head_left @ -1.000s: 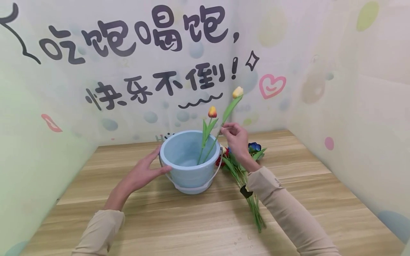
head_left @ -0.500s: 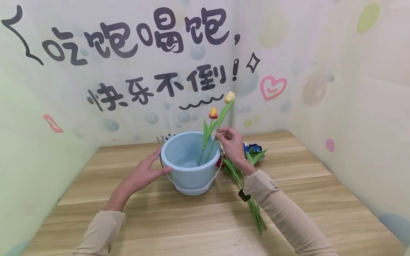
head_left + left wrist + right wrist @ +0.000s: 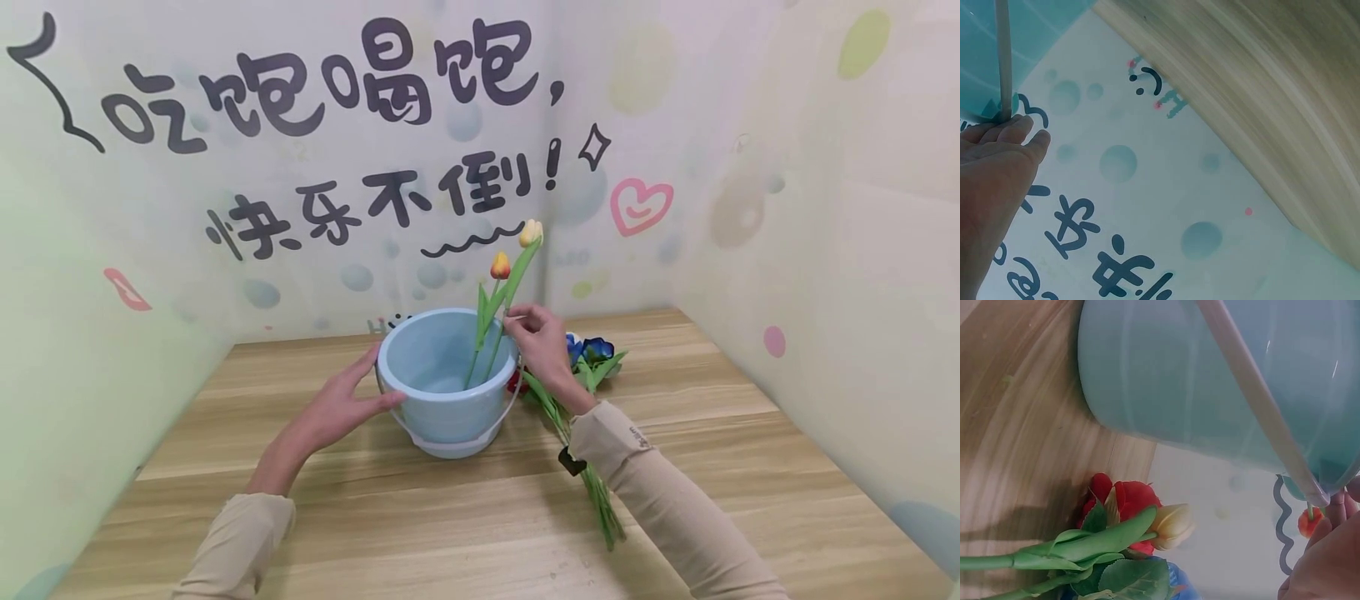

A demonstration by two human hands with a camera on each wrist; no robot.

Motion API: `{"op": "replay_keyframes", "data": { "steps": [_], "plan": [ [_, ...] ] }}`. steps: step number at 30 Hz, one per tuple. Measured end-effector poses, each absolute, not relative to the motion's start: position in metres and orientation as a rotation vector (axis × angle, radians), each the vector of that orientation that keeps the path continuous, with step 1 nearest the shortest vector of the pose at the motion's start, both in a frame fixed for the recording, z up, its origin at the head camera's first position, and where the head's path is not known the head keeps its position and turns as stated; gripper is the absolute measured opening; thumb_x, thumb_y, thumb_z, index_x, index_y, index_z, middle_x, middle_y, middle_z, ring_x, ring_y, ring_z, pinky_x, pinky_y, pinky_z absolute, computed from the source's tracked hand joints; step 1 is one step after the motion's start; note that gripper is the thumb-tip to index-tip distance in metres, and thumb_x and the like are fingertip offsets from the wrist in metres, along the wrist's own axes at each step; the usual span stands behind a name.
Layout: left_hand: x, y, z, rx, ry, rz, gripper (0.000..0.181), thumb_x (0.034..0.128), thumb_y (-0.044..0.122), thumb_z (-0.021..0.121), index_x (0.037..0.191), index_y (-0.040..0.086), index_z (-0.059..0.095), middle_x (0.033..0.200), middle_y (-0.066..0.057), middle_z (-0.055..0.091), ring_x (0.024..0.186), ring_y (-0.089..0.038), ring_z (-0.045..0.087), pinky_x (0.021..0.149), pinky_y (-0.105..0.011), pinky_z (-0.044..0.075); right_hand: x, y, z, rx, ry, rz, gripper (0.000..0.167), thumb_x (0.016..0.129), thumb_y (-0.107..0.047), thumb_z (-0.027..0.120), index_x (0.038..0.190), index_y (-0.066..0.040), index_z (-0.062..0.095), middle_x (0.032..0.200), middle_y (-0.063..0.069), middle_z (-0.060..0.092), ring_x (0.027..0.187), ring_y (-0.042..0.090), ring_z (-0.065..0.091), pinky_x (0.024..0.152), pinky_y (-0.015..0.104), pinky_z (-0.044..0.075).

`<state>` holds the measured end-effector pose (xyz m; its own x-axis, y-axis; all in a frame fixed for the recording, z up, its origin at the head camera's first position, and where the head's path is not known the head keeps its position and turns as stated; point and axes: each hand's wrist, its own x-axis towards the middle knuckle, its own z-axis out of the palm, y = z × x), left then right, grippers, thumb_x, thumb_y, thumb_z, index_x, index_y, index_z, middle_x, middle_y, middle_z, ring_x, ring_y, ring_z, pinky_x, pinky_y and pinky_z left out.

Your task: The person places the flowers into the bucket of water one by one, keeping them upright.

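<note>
"Which way does your flower point?"

"The cream tulip (image 3: 521, 268) tilts on its long axis: bloom high and to the right, stem slanting down leftward into the blue bucket (image 3: 448, 418). My right grip (image 3: 542, 346) pinches that stem near the rim."

"And the other one?"

"The orange-red tulip (image 3: 481, 325) stands in the bucket just beside it, bloom up, leaning only slightly right. My left grip (image 3: 339, 408) is unclenched, resting against the bucket's left side, thumb at the rim. The bucket sits upright on the desk (image 3: 360, 517)."

"Any writing?"

"Big dark lettering (image 3: 387, 67) on the wall: 吃饱喝饱,快乐不倒! Lower down, a small line starting with H runs behind the bucket. My right sleeve (image 3: 667, 500) has tiny letters I can't make out."

"What else is hard to see?"

"Both stem ends, hidden by the bucket's near wall. My right arm partly covers the bundle of flowers (image 3: 551, 408), lying right of the bucket with blooms pointing away from me, stems toward me, and a black band (image 3: 572, 461) round them. From my right wrist, its blue bloom (image 3: 1180, 582) is cut off by the lower edge."
</note>
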<state>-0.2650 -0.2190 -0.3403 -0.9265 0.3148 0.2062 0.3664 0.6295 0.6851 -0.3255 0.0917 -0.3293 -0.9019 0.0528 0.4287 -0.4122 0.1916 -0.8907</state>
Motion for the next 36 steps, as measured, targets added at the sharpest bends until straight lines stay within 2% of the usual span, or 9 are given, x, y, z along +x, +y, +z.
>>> {"op": "replay_keyframes", "data": {
  "steps": [6,13,20,36],
  "plan": [
    [-0.2653,-0.2192,-0.3402,-0.576,-2.78,-1.182,0.094,0.0957,0.05,0.071,0.167,0.015,0.021,0.169,-0.017,0.021,0.153,-0.045,0.021,0.113,-0.071,0.026,-0.3256,0.0903,-0.3312,0.327,-2.132,1.717,0.011,0.098,-0.003,0.068,0.107,0.004,0.071,0.091,0.016,0.074,0.08,0.021,0.065,0.066,0.022,0.049],
    [-0.2653,-0.2188,-0.3401,-0.572,-2.783,-1.171,0.095,0.0955,0.05,0.072,0.166,0.013,0.021,0.169,-0.019,0.02,0.152,-0.046,0.021,0.114,-0.071,0.026,-0.3241,0.0906,-0.3306,0.328,-2.171,1.685,0.012,0.098,-0.003,0.068,0.107,0.005,0.071,0.097,0.019,0.073,0.089,0.028,0.068,0.07,0.021,0.052],
    [-0.2649,-0.2191,-0.3398,-0.569,-2.787,-1.174,0.095,0.0956,0.05,0.071,0.166,0.013,0.021,0.169,-0.018,0.02,0.152,-0.046,0.021,0.113,-0.071,0.026,-0.3217,0.0893,-0.3269,0.304,-2.21,1.645,0.012,0.097,-0.003,0.069,0.105,0.004,0.073,0.098,0.019,0.073,0.09,0.029,0.068,0.071,0.023,0.052],
    [-0.2647,-0.2193,-0.3399,-0.585,-2.781,-1.188,0.093,0.0959,0.05,0.071,0.167,0.015,0.021,0.169,-0.018,0.021,0.153,-0.045,0.021,0.113,-0.072,0.027,-0.3189,0.0894,-0.323,0.284,-2.263,1.514,0.01,0.096,-0.005,0.072,0.102,0.003,0.075,0.096,0.016,0.074,0.089,0.028,0.069,0.073,0.036,0.059]
  ]
}}
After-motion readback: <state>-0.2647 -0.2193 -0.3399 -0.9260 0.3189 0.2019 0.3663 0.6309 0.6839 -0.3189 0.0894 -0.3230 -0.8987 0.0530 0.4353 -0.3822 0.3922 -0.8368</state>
